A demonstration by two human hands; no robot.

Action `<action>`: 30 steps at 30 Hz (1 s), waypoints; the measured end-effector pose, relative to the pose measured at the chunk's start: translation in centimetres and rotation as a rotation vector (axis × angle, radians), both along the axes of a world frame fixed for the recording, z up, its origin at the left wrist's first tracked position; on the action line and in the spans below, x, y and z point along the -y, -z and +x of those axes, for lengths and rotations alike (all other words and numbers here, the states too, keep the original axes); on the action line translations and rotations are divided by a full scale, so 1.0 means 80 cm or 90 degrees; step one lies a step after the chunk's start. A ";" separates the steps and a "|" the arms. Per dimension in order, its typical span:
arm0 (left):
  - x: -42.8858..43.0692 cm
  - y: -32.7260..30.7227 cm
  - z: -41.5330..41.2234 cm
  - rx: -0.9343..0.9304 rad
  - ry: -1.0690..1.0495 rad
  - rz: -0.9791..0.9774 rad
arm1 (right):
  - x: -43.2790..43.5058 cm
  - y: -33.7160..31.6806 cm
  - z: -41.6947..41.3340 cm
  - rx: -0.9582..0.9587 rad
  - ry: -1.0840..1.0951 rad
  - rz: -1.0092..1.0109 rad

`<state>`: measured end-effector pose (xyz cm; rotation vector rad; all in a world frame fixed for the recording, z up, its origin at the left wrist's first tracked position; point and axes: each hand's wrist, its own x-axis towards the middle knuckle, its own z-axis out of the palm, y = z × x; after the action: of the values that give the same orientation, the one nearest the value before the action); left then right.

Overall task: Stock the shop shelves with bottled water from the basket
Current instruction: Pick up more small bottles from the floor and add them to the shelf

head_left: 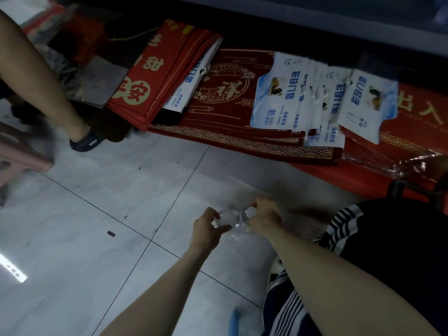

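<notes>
Low over the pale tiled floor, my left hand (208, 226) grips one clear water bottle (226, 218), seen end-on. My right hand (264, 218) grips a second clear water bottle (247, 214) right beside it, white cap toward me. The two bottles touch or nearly touch between my hands. No basket is plainly in view; a red and black object (409, 191) sits at the right edge, partly hidden by my dark striped clothing (378, 241).
Red doormats (230, 110) with gold patterns lie stacked on the bottom shelf ahead, with white and blue packets (315, 100) on top. Another person's leg and dark shoe (84, 141) stand at the left, near a pink stool (21, 151). A blue item (234, 321) pokes in at the bottom.
</notes>
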<state>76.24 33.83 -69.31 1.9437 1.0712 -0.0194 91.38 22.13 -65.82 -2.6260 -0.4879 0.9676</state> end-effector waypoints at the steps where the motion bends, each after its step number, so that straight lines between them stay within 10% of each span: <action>1: 0.006 -0.003 0.002 0.015 0.007 0.007 | 0.002 0.000 -0.001 0.001 0.010 -0.003; 17: -0.014 -0.057 0.031 -0.017 0.204 0.051 | 0.003 -0.077 0.006 0.054 0.030 0.100; 30: -0.057 -0.318 0.139 0.299 0.326 0.123 | 0.037 -0.323 0.121 0.193 -0.009 0.230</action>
<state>87.36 38.38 -43.85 2.2015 0.2652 0.2546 101.10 19.18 -40.01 -2.4412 -0.6819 0.4310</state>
